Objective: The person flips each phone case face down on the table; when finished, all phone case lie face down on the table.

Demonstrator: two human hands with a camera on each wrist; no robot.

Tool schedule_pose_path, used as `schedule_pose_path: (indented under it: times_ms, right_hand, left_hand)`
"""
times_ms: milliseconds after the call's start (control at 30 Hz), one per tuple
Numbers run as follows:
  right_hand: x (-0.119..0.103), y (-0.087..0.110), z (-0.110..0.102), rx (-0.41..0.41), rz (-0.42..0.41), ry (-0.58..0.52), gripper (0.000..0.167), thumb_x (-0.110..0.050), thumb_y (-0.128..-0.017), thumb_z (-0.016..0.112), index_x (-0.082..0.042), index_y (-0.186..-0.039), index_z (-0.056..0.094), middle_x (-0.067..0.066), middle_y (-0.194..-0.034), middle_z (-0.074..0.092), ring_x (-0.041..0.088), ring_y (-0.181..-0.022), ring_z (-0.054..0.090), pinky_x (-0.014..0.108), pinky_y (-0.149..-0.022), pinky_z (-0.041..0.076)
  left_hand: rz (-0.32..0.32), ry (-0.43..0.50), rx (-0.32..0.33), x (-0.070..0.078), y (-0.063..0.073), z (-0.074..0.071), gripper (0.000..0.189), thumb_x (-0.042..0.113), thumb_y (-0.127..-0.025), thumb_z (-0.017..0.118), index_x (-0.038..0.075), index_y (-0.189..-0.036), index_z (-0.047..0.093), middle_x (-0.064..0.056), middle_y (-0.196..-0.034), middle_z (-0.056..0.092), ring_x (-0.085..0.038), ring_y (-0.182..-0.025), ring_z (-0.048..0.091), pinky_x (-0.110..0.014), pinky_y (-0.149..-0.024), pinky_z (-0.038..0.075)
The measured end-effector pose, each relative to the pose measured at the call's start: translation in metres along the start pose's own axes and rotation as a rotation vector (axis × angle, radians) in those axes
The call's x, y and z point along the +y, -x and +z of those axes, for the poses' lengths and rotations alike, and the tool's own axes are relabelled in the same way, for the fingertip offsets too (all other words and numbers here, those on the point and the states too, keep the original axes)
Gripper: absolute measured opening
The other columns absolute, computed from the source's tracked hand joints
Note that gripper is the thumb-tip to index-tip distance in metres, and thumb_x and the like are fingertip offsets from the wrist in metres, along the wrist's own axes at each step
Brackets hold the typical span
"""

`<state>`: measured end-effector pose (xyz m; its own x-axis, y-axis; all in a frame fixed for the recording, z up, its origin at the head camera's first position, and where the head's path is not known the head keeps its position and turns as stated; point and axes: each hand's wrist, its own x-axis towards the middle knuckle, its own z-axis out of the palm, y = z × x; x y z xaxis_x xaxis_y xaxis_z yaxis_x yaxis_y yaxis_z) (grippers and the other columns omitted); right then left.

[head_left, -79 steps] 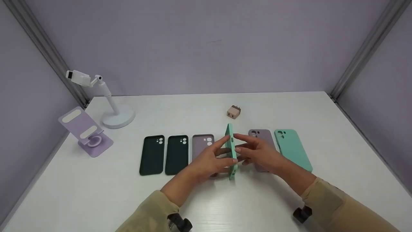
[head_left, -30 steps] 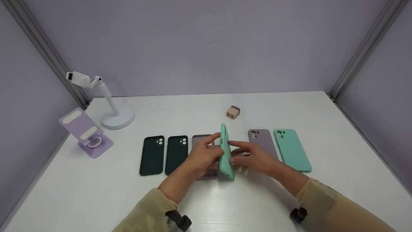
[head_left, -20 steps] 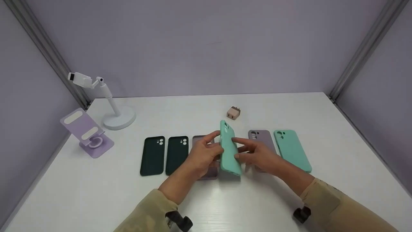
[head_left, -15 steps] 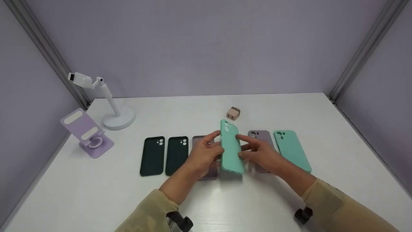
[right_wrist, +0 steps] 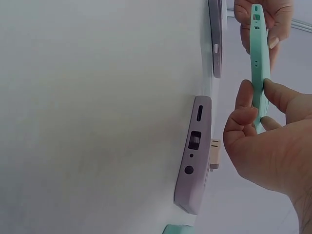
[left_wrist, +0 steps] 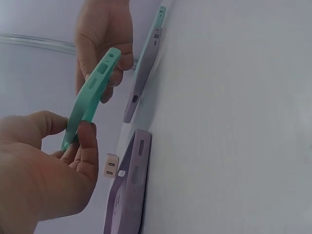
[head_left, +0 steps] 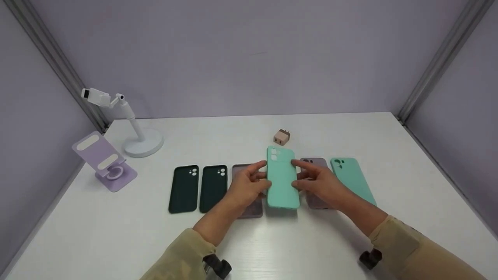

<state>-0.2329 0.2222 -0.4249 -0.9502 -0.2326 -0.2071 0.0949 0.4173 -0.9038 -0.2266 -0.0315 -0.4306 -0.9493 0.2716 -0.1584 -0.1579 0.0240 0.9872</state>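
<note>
A mint-green phone case (head_left: 282, 181) is held above the white table, its back with the camera cutouts facing up. My left hand (head_left: 246, 186) pinches its left edge between thumb and fingers. My right hand (head_left: 322, 186) pinches the right edge. In both wrist views the held case (left_wrist: 90, 95) shows its end with port openings, and it is clear of the table. Partly under my left hand lies a mauve case (head_left: 255, 210) with its hollow side up. Another mauve case (head_left: 318, 202) lies back up beneath my right hand.
Two dark green cases, one at the far left (head_left: 183, 189) and one beside it (head_left: 213, 189), lie to the left. Another mint case (head_left: 354, 179) lies at right. Behind is a pink charger plug (head_left: 281, 137). A white stand (head_left: 143, 144) and a purple phone stand (head_left: 105, 159) are at left.
The mint case, earlier on edge between my hands, has been turned so its back now faces up. My right hand has shifted slightly right with the edge it holds.
</note>
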Motion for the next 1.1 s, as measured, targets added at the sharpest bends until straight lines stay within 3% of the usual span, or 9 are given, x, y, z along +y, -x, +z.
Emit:
schedule_pose_path:
  times_ms: [133,333,633,1100]
  right_hand:
    - [0.001,0.000,-0.002,-0.003,-0.027,0.023,0.070,-0.025,-0.097,0.080,-0.026,-0.161,0.050,0.011,-0.128,0.066,0.026,-0.117,0.061,0.032,-0.092,0.054]
    - [0.000,0.000,-0.004,0.008,-0.056,0.061,0.070,-0.021,-0.097,0.081,-0.021,-0.160,0.051,0.011,-0.122,0.067,0.025,-0.112,0.060,0.028,-0.086,0.053]
    - [0.000,-0.004,-0.002,0.018,-0.078,0.123,0.071,-0.014,-0.097,0.079,-0.020,-0.161,0.049,0.011,-0.125,0.068,0.026,-0.113,0.062,0.029,-0.087,0.054]
    - [0.000,-0.012,-0.003,0.008,-0.097,0.204,0.071,-0.012,-0.097,0.080,-0.017,-0.161,0.049,0.009,-0.121,0.070,0.025,-0.110,0.064,0.031,-0.087,0.054]
  left_hand:
    - [0.016,-0.091,0.023,0.000,-0.002,0.001,0.062,0.005,-0.097,0.073,0.015,-0.156,0.055,-0.006,-0.126,0.069,-0.019,-0.101,0.065,-0.033,-0.079,0.056]
    - [0.047,-0.187,0.039,-0.003,-0.005,0.003,0.062,0.005,-0.096,0.075,0.012,-0.155,0.055,-0.007,-0.123,0.067,-0.019,-0.103,0.065,-0.030,-0.082,0.057]
    - [0.066,-0.327,0.052,-0.005,-0.008,0.003,0.069,0.007,-0.096,0.075,0.019,-0.160,0.049,-0.003,-0.118,0.066,-0.018,-0.103,0.064,-0.031,-0.081,0.057]
    - [0.075,-0.392,0.042,-0.008,-0.011,0.001,0.069,0.008,-0.097,0.075,0.016,-0.160,0.048,-0.006,-0.119,0.066,-0.017,-0.103,0.066,-0.033,-0.084,0.058]
